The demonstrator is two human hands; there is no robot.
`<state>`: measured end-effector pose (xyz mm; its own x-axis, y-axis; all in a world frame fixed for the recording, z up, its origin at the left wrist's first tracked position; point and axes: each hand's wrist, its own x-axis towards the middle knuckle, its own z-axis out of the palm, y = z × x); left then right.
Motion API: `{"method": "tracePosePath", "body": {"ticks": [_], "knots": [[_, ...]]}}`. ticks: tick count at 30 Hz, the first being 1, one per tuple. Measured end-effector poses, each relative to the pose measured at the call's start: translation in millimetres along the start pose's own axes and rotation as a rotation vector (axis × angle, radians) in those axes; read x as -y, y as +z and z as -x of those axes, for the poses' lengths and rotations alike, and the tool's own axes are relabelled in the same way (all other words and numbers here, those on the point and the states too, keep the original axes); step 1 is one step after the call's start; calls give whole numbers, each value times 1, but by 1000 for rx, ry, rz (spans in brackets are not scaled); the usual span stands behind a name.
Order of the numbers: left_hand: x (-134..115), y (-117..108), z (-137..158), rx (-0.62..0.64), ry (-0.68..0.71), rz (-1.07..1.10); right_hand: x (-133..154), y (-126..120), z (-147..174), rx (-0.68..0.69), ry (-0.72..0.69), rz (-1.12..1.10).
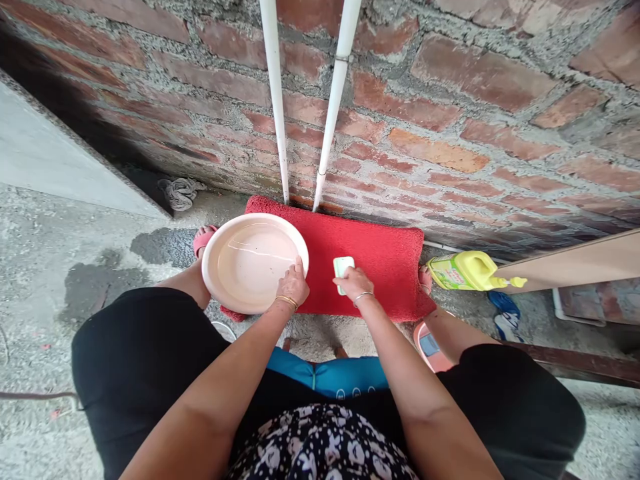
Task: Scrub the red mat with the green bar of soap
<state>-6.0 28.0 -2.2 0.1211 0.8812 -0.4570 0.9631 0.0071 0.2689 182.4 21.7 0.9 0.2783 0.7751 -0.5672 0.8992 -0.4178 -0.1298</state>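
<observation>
A pale pink basin (pixel 220 293) with clear water in it rests on the left part of a red rug (pixel 385 257). My left hand (pixel 293 285) is closed on the basin's right rim, with a finger pointing along it. My right hand (pixel 356 283) grips what looks like a pale green scrub brush (pixel 343 267) with a white edge. The brush lies against or just above the rug; its underside is hidden. The two hands are apart, with red pile between them.
A brick wall (pixel 440 160) with two white pipes (pixel 330 113) rises behind the rug. At the right lie a yellow detergent bottle (pixel 463 270) and a blue wrapper (pixel 505 313). A pink container (pixel 433 347) stands by my right leg. A grey rag (pixel 181 193) lies back left.
</observation>
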Motion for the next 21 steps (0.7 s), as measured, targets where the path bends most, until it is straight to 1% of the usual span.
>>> {"method": "tracePosePath", "body": {"ticks": [2,4,6,7,8,10,15,17,19,21], "knots": [[0,1,0,1,0,0,35,12,3,23,-128,13],[0,1,-1,5,1,7,59,21,4,39,-221,25],[0,1,-1,10,-2,12,66,23,2,50,-252,46],[0,1,-1,9,-3,12,62,21,0,56,-240,55],[0,1,-1,8,-6,9,54,19,-2,60,-215,61],[0,1,0,5,-6,3,25,10,-6,54,-133,59],[0,-2,1,6,-3,8,-73,-17,-9,13,194,21],[0,-3,2,5,-2,11,-104,-25,-7,11,295,-5],[0,-3,1,8,1,11,-121,-30,-3,4,362,-34],[1,-2,1,13,0,10,-123,-30,-1,-2,401,-49]]}}
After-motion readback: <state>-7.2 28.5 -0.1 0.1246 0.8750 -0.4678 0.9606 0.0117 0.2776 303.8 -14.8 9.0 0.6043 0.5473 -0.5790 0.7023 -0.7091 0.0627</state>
